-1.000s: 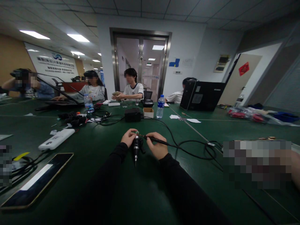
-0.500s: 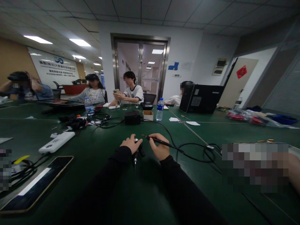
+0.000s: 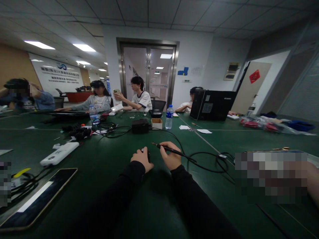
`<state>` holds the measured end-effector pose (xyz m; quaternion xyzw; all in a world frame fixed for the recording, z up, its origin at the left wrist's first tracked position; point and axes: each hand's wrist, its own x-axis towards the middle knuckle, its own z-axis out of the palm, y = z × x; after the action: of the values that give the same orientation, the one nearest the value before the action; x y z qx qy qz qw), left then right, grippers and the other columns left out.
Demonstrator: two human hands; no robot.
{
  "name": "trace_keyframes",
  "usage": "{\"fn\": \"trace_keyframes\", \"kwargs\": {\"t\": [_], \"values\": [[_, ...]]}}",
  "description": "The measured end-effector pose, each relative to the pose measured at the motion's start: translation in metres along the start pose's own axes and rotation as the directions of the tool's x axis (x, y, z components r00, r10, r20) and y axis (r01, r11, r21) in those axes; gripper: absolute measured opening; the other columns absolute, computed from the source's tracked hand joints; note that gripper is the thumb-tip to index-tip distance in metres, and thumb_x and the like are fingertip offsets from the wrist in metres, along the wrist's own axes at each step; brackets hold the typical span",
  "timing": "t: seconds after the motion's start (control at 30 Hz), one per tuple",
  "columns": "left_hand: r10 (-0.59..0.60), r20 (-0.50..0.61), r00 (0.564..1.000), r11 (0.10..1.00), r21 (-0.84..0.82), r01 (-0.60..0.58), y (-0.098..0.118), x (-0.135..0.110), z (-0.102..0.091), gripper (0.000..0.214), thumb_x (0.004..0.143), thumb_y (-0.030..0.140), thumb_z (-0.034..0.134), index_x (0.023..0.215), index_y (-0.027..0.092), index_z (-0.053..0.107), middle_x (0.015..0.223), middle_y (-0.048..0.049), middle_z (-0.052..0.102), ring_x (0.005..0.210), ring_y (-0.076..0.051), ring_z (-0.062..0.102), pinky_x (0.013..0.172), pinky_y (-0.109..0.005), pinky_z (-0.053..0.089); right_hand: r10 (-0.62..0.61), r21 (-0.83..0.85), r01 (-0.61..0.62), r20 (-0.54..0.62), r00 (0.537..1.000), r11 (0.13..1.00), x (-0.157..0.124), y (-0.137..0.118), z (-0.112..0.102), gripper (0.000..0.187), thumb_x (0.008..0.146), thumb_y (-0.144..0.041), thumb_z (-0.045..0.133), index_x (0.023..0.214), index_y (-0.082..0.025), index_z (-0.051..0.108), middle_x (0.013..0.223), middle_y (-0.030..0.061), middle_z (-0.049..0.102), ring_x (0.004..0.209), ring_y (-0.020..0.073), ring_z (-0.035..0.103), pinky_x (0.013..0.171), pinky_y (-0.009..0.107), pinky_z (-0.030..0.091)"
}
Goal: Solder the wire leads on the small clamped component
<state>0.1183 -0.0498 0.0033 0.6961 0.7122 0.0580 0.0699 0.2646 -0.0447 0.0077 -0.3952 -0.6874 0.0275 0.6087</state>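
My right hand (image 3: 171,158) is closed in a pen grip around a soldering iron (image 3: 175,151). The iron's thin tip points left, and its black cable (image 3: 206,168) loops away across the table to the right. My left hand (image 3: 141,159) rests low over a dark tool (image 3: 149,155), fingers bent round its far side and thumb toward the right. Most of that tool is hidden beneath the hand; a dark side shows by the fingers. The iron's tip is just right of the left hand, apart from it.
A black box (image 3: 140,126), a small open carton (image 3: 157,123) and a water bottle (image 3: 169,117) stand ahead. At left lie a phone (image 3: 41,199), a white power bank (image 3: 59,153) and tangled cables. Several people sit around the green table (image 3: 119,146); a laptop (image 3: 214,104) stands at far right.
My left hand has turned and shifted nearer, now covering the tool whose pointed metal end showed before. My right hand stays almost still. Across the table, a person has raised a phone.
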Motion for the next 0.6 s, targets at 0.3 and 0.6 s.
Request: {"fn": "trace_keyframes", "kwargs": {"t": [0.3,0.6], "values": [[-0.104,-0.009,0.995,0.995,0.001,0.104,-0.062,0.027,-0.010,0.077,0.070,0.047,0.055,0.139,0.020,0.032,0.124,-0.0222,0.052,0.105,-0.037,0.061,0.080,-0.041,0.047,0.000,-0.004,0.000,-0.009,1.000,1.000,0.000,0.001,-0.001,0.012,0.078,-0.019,0.054,0.076,-0.020,0.066,0.074,0.0037,0.068,0.068,0.0174,0.063,0.067,0.029,0.052],[-0.368,-0.060,0.928,0.925,0.079,0.372,-0.182,0.063,-0.033,0.077,0.070,0.050,0.051,0.138,0.017,0.037,0.131,-0.0258,0.050,0.111,-0.041,0.057,0.082,-0.044,0.046,-0.022,-0.016,0.022,-0.009,1.000,1.000,0.000,0.002,0.000,0.012,0.078,-0.019,0.054,0.075,-0.020,0.066,0.073,0.0035,0.068,0.069,0.0180,0.063,0.067,0.030,0.051]]}}
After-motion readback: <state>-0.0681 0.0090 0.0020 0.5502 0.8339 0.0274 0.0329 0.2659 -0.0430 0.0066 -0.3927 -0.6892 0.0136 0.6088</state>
